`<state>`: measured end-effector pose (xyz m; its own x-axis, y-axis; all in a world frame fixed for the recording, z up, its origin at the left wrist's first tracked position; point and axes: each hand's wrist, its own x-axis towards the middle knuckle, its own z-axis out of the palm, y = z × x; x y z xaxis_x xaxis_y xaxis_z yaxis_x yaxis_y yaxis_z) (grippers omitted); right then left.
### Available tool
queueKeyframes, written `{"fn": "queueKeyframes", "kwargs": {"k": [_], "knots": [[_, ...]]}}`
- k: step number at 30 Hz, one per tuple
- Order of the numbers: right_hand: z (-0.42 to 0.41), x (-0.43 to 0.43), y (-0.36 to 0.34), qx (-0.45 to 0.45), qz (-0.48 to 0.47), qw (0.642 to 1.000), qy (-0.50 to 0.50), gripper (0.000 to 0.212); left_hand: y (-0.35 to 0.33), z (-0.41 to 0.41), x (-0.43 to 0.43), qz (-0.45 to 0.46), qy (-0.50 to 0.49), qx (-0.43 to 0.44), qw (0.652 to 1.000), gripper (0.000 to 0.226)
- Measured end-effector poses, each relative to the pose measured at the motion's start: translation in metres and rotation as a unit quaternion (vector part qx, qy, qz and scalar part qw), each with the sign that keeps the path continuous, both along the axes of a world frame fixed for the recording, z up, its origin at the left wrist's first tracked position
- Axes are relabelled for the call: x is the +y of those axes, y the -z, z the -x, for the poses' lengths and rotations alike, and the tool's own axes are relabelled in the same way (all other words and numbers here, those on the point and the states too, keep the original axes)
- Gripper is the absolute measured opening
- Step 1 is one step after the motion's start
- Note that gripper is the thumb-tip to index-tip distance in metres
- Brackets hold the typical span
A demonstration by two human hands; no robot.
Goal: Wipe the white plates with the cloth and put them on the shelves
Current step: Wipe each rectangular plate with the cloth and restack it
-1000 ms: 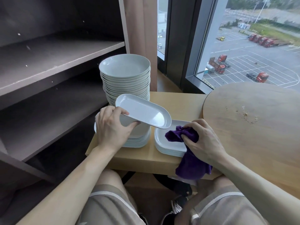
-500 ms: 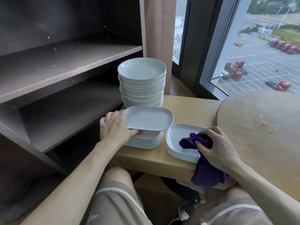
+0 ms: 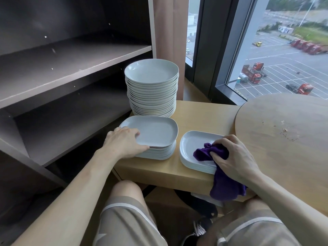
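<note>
My left hand grips the top plate, fingers on its 8 o'clock rim. Over at 3 o'clock, my right hand clenches the cloth on the other stack.

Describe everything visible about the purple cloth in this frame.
The purple cloth is soft, plush-looking fabric, bunched into a wad. The right hand grips its upper part and holds the wad on the top plate of the low right stack. Its loose tail hangs down over the front edge of the wooden table, toward the person's lap.
</note>
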<state>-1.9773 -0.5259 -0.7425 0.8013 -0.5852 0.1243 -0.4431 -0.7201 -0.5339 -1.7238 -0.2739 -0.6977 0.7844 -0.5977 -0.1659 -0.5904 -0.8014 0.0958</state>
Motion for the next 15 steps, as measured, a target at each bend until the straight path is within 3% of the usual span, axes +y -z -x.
{"fn": "queueKeyframes", "kwargs": {"k": [6, 9, 12, 15], "knots": [[0.0, -0.005, 0.0, 0.095, 0.012, 0.995, -0.034, 0.044, -0.001, 0.008, -0.005, -0.034, -0.033, 0.016, 0.999, 0.087], [0.0, -0.006, -0.002, 0.115, 0.019, 0.992, -0.047, 0.045, 0.001, 0.016, -0.01, -0.026, -0.042, -0.019, 0.999, 0.087], [-0.001, -0.004, -0.003, 0.128, 0.019, 0.99, -0.052, 0.041, 0.007, 0.031, -0.022, 0.044, 0.009, -0.069, 0.997, 0.077], [-0.003, -0.001, -0.005, 0.141, 0.02, 0.988, -0.053, 0.04, 0.017, 0.048, -0.036, 0.074, 0.082, -0.021, 0.994, 0.075]]}}
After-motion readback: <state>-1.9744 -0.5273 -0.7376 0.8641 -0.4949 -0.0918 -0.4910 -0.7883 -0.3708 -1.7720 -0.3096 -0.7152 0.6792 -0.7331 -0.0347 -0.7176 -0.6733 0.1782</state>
